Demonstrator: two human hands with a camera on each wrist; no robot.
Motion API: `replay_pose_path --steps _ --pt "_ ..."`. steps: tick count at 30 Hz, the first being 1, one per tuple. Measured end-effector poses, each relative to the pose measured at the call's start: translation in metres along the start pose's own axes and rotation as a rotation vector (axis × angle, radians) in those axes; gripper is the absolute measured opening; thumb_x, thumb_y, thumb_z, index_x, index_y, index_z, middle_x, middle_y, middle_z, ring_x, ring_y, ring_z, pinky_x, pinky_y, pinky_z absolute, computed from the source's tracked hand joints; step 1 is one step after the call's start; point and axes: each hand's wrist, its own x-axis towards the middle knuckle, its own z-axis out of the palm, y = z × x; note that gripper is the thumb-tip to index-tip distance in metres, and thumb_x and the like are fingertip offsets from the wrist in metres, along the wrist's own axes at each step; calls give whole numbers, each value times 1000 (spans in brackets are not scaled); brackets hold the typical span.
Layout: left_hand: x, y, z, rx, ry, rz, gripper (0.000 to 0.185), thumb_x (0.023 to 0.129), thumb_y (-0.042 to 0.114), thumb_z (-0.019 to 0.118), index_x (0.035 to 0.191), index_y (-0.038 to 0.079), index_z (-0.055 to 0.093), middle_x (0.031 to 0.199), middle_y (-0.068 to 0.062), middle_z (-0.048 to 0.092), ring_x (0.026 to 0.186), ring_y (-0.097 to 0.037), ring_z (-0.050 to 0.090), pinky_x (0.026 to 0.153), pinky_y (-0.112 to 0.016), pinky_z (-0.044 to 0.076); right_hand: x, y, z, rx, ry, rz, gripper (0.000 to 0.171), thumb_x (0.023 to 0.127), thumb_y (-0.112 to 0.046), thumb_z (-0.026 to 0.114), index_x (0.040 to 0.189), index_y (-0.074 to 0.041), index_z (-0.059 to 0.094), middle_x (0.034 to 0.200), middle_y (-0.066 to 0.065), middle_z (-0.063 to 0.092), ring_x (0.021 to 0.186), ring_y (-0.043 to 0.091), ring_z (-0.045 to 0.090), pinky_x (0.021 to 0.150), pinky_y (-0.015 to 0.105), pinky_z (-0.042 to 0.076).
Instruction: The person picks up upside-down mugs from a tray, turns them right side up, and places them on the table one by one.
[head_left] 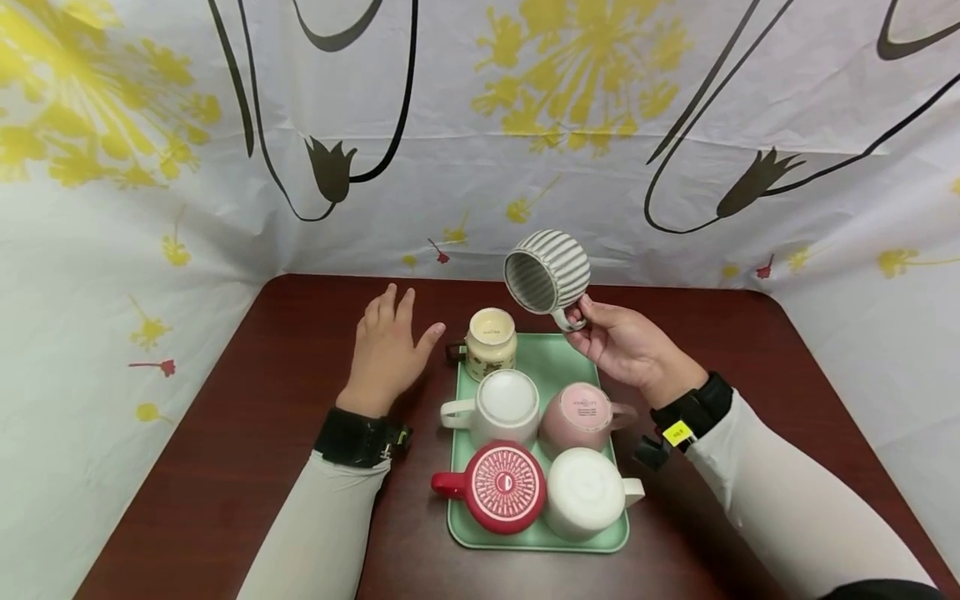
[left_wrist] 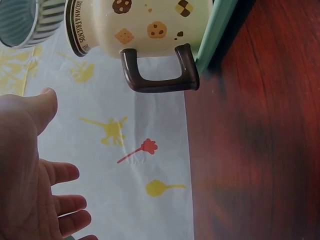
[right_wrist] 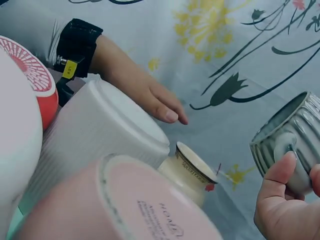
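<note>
I have the thumb and fingers of the right hand (head_left: 628,343) pinching the striped mug (head_left: 567,265) by its handle, in the air over the far right corner of the tray (head_left: 547,358), tilted with its mouth turned leftward. The left hand (head_left: 386,350) is released, fingers spread, near the cream mug (head_left: 492,360); I can't tell how high above the table (head_left: 217,433) it is. The cream mug sits upside down at the tray's far left — its dark handle juts past the rim. Nearer the person come a white mug (head_left: 507,404) and a pink mug (head_left: 581,412), then a red mug (head_left: 506,487) and a second white mug (head_left: 585,492), all bottoms up. Beneath the green tray I see red-brown wood with a soft sheen. Wrinkled white cloth (head_left: 442,108) surrounds the table's far side — yellow blooms, grey stems, small red sprigs.
</note>
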Motion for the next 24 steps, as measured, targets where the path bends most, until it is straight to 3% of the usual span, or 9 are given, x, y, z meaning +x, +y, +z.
replay_pose_path --steps 8,15,21,24 --pt "-1 11 -5 -7 15 37 79 104 56 53 162 7 32 168 -22 28 153 -43 28 123 -63 28 4 4 -3 79 12 30 20 110 -21 47 107 -9 63 95 4 58 87 12 62 79 23 57" --pt "-9 45 -24 -64 55 127 68 104 47 58 156 6 44 156 -19 49 145 -40 43 118 -58 39 5 3 9 127 -20 31 22 110 -19 46 105 -6 63 95 6 60 89 12 62 83 23 58" --pt "-21 81 -39 -153 -65 177 52 105 43 58 146 11 58 144 -10 63 134 -30 59 109 -52 51 7 4 26 75 -29 34 22 110 -21 45 104 -8 61 95 5 59 87 12 62 80 23 57" --pt "-22 93 -42 -254 -148 190 45 106 41 58 143 14 62 140 -6 64 127 -27 63 106 -49 53 7 5 33 36 -31 27 21 111 -22 45 105 -9 60 96 4 59 87 12 62 79 22 57"
